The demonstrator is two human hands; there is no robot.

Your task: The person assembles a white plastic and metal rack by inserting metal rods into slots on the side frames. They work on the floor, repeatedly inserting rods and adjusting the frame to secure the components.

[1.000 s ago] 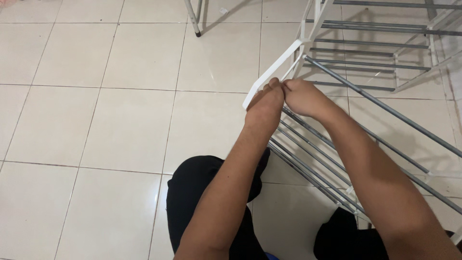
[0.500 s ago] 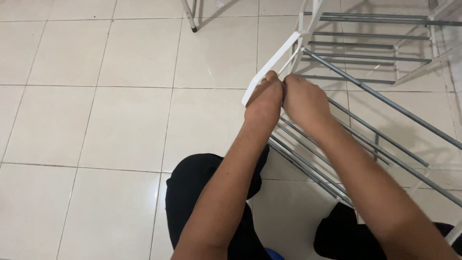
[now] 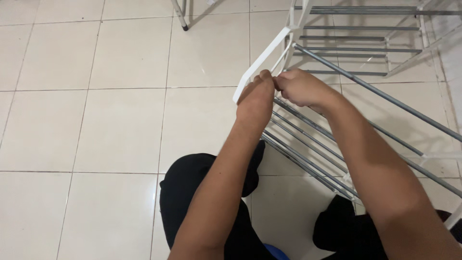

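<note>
A metal drying rack [image 3: 365,53] with a white frame and grey rods lies tilted over the tiled floor in front of me. My left hand [image 3: 255,98] grips the white end bar [image 3: 257,62] of the rack's near wing. My right hand [image 3: 298,86] is closed right beside it, fingertips pinched on the same bar where a grey rod [image 3: 375,91] meets it. The two hands touch each other. Their fingertips are hidden behind the hands.
Cream floor tiles [image 3: 96,130] spread to the left. A thin white furniture leg [image 3: 180,17] stands at the top centre. My legs in black trousers [image 3: 202,188] are at the bottom, under the rack's lower rods [image 3: 308,154].
The view has shifted a little, so the rack and both hands sit slightly higher and to the left. My right wrist has turned flatter; both hands stay on the white bar.
</note>
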